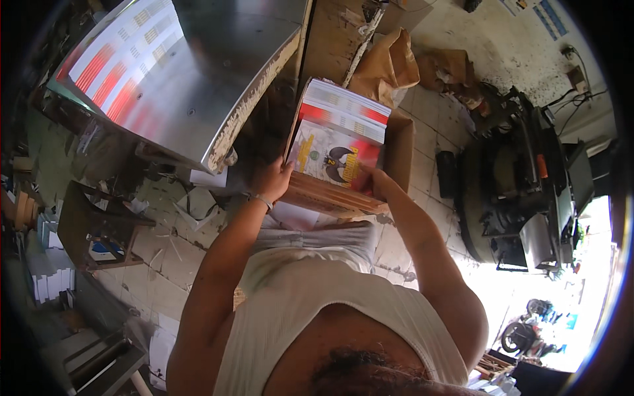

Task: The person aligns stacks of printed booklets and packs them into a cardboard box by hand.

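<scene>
In front of my body, a brown cardboard box point(401, 152) holds paper-covered books. The nearest book point(330, 155) lies face up with a white, red and yellow cover and a dark winged figure. Behind it rises a neat stack of books point(347, 109) with pale spines and red bands. My left hand point(274, 181) is closed at the near left corner of the nearest books, its thumb on top and its other fingers hidden. At the near right corner, my right hand point(378, 181) grips the same books, its fingertips partly hidden between them and the box wall.
A metal-topped table point(198, 92) with a worn edge stands to the left, bearing red-and-white printed stacks point(119, 72). Crumpled brown paper point(389, 66) lies beyond the box. Dark machinery point(515, 185) stands right. Left are a small stool point(99, 228) and scattered paper scraps.
</scene>
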A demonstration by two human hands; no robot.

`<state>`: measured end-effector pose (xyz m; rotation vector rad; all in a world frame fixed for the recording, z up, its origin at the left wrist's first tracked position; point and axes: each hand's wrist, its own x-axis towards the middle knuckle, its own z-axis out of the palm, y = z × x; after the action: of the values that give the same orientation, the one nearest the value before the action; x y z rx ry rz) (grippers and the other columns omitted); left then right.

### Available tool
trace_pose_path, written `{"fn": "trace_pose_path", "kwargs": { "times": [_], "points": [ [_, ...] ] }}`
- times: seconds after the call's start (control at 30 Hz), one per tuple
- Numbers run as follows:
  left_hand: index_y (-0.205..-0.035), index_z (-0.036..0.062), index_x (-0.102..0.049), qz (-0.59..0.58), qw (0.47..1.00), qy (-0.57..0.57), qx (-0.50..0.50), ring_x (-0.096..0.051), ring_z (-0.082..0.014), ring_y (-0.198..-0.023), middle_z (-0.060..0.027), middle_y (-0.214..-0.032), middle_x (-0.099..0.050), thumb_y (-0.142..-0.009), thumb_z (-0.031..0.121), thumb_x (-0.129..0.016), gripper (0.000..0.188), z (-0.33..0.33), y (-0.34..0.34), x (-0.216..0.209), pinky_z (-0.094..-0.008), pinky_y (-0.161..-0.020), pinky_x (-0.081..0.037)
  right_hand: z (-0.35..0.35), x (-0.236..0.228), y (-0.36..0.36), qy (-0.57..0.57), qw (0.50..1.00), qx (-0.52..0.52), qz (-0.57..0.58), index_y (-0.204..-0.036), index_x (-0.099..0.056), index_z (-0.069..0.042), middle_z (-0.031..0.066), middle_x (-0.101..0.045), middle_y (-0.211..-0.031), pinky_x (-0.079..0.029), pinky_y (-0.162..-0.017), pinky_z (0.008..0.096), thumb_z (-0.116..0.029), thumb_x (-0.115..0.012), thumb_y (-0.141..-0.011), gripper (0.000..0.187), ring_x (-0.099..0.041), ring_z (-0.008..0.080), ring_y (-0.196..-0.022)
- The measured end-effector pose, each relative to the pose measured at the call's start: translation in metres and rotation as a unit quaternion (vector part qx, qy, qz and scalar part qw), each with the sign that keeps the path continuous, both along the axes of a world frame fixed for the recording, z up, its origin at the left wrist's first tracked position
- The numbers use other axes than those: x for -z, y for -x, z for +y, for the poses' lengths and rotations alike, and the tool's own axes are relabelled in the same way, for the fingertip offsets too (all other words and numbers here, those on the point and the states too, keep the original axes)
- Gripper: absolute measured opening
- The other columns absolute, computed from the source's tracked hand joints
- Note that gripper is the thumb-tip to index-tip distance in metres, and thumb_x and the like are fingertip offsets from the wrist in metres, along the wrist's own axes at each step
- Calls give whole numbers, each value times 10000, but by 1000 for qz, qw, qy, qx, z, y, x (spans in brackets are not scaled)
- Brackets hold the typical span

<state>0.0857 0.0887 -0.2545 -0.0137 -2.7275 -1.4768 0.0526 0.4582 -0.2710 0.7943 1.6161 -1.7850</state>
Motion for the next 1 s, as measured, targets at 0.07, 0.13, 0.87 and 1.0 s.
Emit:
{"fn": "trace_pose_path", "kwargs": {
  "times": [0.07,0.13,0.87,1.0],
  "points": [
    [-1212,72,-654,-6,997,-70,24,-697,-413,-857,-199,-904,-726,-1014,411,-580,399,-7,-4,-2,-465,-738,-527,-11,-21,-2,20,998,-61,-7,-1034,-722,-27,157,-755,-922,-583,-739,462,-526,-611,-987,513,-726,291,-803],
    [-1223,64,-654,-16,998,-59,26,-698,-410,-842,-197,-898,-725,-1020,374,-587,376,-7,-2,1,-456,-732,-530,-11,-26,-4,25,998,-58,-10,-1035,-731,-29,153,-758,-920,-578,-737,459,-549,-611,-981,537,-724,283,-799],
    [-1314,26,-663,377,926,-19,-13,-647,-320,-1218,-167,-1308,-684,-888,137,-753,449,-84,-114,-203,-396,-1027,-508,-37,-48,7,-379,808,59,447,-1472,-467,52,218,-550,-1426,-397,-1139,418,-425,-757,-925,782,-521,320,-1341],
    [-1290,37,-678,395,908,46,-134,-614,-349,-1261,-190,-1298,-679,-920,278,-734,445,-164,-53,-239,-433,-1069,-478,-141,-179,27,-283,711,-48,642,-1373,-554,44,201,-606,-1338,-447,-1074,432,-195,-793,-902,580,-570,295,-1275]
  ]
}}
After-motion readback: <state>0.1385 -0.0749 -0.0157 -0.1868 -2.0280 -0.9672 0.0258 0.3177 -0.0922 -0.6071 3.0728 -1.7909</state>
